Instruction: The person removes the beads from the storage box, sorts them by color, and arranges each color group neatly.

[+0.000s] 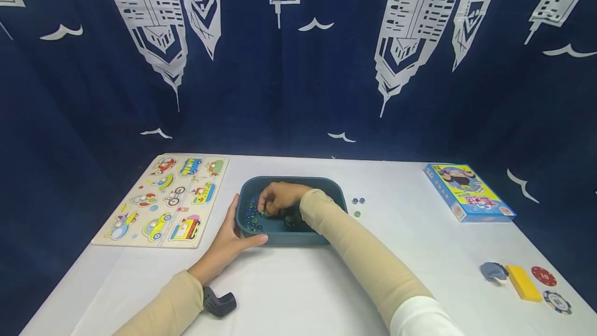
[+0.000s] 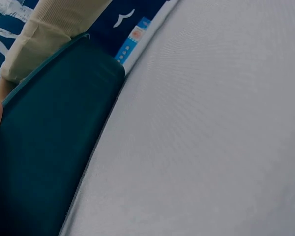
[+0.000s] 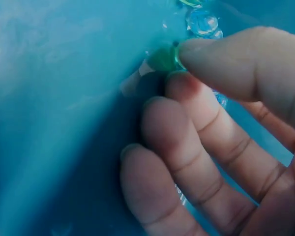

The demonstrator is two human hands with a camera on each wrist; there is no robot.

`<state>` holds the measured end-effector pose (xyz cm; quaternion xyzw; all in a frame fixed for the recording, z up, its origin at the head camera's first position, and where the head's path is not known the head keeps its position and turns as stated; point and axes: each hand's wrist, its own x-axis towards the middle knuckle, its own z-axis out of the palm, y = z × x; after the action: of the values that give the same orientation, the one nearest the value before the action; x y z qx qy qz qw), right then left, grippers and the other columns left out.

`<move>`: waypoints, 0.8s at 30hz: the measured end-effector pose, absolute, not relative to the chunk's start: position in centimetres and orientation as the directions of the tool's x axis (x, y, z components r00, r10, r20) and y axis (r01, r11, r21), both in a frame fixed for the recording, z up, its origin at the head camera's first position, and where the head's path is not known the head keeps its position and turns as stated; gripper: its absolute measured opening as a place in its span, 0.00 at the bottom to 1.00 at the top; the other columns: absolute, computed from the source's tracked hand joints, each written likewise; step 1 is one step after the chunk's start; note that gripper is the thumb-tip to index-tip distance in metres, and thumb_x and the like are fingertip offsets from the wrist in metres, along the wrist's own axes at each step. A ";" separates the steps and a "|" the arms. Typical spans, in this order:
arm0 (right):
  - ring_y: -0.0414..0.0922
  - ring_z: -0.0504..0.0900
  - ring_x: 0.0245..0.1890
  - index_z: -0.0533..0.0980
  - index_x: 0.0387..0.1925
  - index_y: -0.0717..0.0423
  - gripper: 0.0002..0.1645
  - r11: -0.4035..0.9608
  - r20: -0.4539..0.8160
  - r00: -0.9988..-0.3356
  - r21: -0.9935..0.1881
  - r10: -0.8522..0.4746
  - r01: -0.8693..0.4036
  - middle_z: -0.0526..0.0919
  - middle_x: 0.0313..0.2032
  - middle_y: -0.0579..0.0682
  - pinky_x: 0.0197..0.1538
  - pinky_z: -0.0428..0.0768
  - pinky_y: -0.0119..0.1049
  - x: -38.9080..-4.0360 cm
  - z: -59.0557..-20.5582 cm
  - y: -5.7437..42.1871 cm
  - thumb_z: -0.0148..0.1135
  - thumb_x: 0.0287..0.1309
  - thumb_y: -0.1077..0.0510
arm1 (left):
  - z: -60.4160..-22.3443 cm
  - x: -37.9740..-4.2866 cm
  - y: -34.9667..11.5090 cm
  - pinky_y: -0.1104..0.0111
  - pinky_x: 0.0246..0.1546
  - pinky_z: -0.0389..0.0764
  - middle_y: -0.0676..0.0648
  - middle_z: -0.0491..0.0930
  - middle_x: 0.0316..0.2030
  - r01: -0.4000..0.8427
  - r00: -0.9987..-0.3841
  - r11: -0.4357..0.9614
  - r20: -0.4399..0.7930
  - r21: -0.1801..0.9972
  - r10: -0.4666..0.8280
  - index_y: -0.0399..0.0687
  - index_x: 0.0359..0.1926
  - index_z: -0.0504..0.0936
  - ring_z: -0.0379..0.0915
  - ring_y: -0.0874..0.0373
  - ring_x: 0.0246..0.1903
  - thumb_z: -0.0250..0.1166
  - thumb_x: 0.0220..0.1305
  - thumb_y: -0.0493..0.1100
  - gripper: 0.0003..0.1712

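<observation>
A teal plastic tub (image 1: 289, 239) stands on the white table, with blue and green glass marbles (image 1: 252, 219) gathered along its left side. My left hand (image 1: 226, 240) grips the tub's near left corner, thumb at the front rim and fingers along the left wall. Inside the tub is my right hand (image 1: 282, 197). Its thumb and index finger pinch a green marble (image 3: 162, 59) in the right wrist view, the other fingers bent beside it. In the left wrist view the tub's outer wall (image 2: 59, 118) fills the left part, with one fingertip at its edge.
Loose marbles (image 1: 357, 213) lie right of the tub. A wooden picture puzzle board (image 1: 140, 211) is at left. Further right are a blue-and-yellow box (image 1: 470, 193), a yellow block (image 1: 524, 283), a grey-blue object (image 1: 493, 272), a red chip (image 1: 543, 276) and a black-and-white chip (image 1: 557, 302).
</observation>
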<state>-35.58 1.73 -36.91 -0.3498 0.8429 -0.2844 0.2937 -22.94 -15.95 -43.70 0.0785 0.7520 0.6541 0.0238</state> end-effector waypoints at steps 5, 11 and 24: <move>0.38 0.75 0.24 0.83 0.36 0.59 0.07 0.589 -0.287 -0.581 -0.681 -0.762 -0.437 0.80 0.21 0.44 0.29 0.79 0.29 -35.6 -36.9 1.9 0.66 0.56 0.70 | -43.7 -22.9 -15.8 0.52 0.76 0.33 0.51 0.29 0.79 0.087 -0.987 0.134 0.066 0.987 0.149 0.57 0.79 0.30 0.23 0.53 0.77 0.79 0.50 0.46 0.74; 0.43 0.82 0.28 0.83 0.40 0.61 0.07 0.555 -0.263 -0.563 -0.705 -0.783 -0.442 0.86 0.29 0.49 0.34 0.85 0.34 -35.7 -35.7 3.1 0.64 0.59 0.67 | -43.7 -22.9 -15.9 0.52 0.76 0.34 0.51 0.30 0.79 0.077 -0.988 0.142 0.056 0.987 0.143 0.58 0.80 0.31 0.23 0.52 0.78 0.80 0.50 0.47 0.74; 0.45 0.75 0.28 0.80 0.45 0.64 0.10 0.259 -0.001 -0.578 -0.895 -0.816 -0.364 0.82 0.33 0.55 0.36 0.80 0.42 -33.5 -32.3 10.0 0.62 0.63 0.66 | -43.6 -22.9 -15.9 0.52 0.76 0.35 0.51 0.31 0.79 0.076 -0.990 0.169 0.055 0.983 0.130 0.56 0.80 0.30 0.25 0.50 0.78 0.80 0.49 0.46 0.74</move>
<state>-33.47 9.98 -32.35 -0.3903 0.7556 -0.4671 0.2419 -22.94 -15.88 -43.59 0.0675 0.7643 0.6410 0.0208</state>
